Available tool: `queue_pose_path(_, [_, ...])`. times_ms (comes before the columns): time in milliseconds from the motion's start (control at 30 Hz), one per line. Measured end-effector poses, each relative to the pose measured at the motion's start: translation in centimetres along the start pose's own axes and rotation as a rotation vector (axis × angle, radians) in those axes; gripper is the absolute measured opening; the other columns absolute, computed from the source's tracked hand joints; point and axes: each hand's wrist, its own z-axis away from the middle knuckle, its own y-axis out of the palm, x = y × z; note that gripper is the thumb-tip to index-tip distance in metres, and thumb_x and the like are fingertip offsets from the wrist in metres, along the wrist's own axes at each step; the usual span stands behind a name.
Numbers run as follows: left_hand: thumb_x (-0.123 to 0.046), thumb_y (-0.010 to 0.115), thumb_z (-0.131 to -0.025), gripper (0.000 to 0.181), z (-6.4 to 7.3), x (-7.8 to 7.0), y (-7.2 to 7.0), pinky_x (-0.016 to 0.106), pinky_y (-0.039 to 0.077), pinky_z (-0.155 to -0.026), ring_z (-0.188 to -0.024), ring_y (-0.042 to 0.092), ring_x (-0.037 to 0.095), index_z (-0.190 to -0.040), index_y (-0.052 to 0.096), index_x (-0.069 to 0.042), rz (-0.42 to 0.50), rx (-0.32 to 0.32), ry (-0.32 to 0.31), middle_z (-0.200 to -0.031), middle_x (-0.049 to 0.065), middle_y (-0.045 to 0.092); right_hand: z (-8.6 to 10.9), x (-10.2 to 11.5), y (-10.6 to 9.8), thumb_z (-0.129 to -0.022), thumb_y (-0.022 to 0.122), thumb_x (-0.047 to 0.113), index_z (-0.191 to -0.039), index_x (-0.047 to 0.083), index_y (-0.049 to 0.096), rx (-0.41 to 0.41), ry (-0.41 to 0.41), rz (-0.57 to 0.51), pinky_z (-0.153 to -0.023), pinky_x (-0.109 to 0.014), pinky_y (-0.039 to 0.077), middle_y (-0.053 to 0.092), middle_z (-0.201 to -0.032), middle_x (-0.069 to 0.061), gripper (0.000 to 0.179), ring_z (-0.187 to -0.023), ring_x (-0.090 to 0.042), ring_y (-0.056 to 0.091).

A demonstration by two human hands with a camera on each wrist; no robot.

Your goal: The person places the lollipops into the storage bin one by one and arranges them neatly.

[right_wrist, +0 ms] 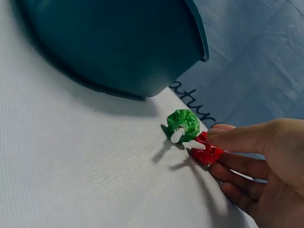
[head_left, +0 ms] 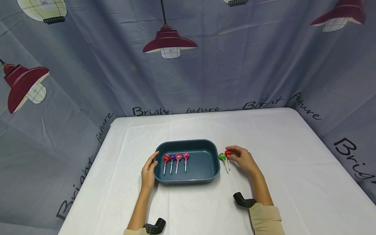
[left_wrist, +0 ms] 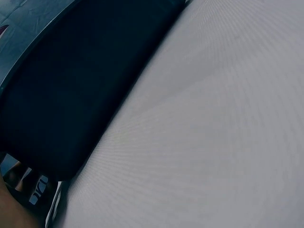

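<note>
My left hand (head_left: 148,171) holds the left end of a dark teal tray (head_left: 188,180), thumb and fingers at its rim. The left wrist view shows the tray's dark outer side (left_wrist: 80,90), with part of the hand (left_wrist: 16,204) at lower left. Beyond the tray's right end, my right hand (head_left: 242,158) pinches a red lollipop (right_wrist: 209,151) by its wrapped head, between thumb and fingers. A green lollipop (right_wrist: 183,125) lies right beside it on the table. Inside the tray, a red (head_left: 166,158), a purple (head_left: 172,158) and two pink lollipops (head_left: 186,156) lie in a row, sticks toward me.
A white cloth covers the table (head_left: 293,169). Behind and at both sides hangs a grey-blue curtain (head_left: 235,65) printed with lamps and lettering. Each wrist bears a black camera mount (head_left: 244,200).
</note>
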Motion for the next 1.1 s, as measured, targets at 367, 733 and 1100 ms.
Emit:
queue_pose_path(367, [0.004, 0.04, -0.094, 0.035, 0.0, 0.0, 0.0, 0.011, 0.027, -0.101, -0.132, 0.031, 0.029, -0.127, 0.05, 0.008, 0.006, 0.007, 0.012, -0.134, 0.019, 0.046, 0.1, -0.4, -0.2, -0.08, 0.068, 0.002, -0.11, -0.002, 0.063, -0.039, 0.023, 0.041, -0.073, -0.028, 0.05, 0.066, -0.099, -0.016, 0.03, -0.083, -0.024, 0.063])
queue_pose_path(733, [0.004, 0.04, -0.094, 0.035, 0.0, 0.0, 0.0, 0.012, 0.027, -0.102, -0.132, 0.03, 0.029, -0.127, 0.051, 0.007, 0.009, 0.002, 0.002, -0.134, 0.018, 0.047, 1.0, 0.1, -2.3, -0.08, 0.07, 0.007, -0.11, -0.006, 0.062, 0.005, 0.083, -0.077, -0.072, -0.016, 0.044, 0.066, -0.098, -0.018, 0.034, -0.083, -0.012, 0.062])
queue_pose_path(1100, [0.004, 0.041, -0.094, 0.035, 0.0, 0.0, 0.0, 0.011, 0.026, -0.101, -0.132, 0.029, 0.033, -0.127, 0.051, 0.007, 0.012, 0.0, 0.015, -0.134, 0.018, 0.047, 1.5, 1.7, -4.6, -0.082, 0.069, 0.01, -0.116, -0.007, 0.057, 0.042, 0.077, -0.161, -0.076, -0.014, 0.045, 0.064, -0.104, -0.022, 0.041, -0.086, -0.01, 0.063])
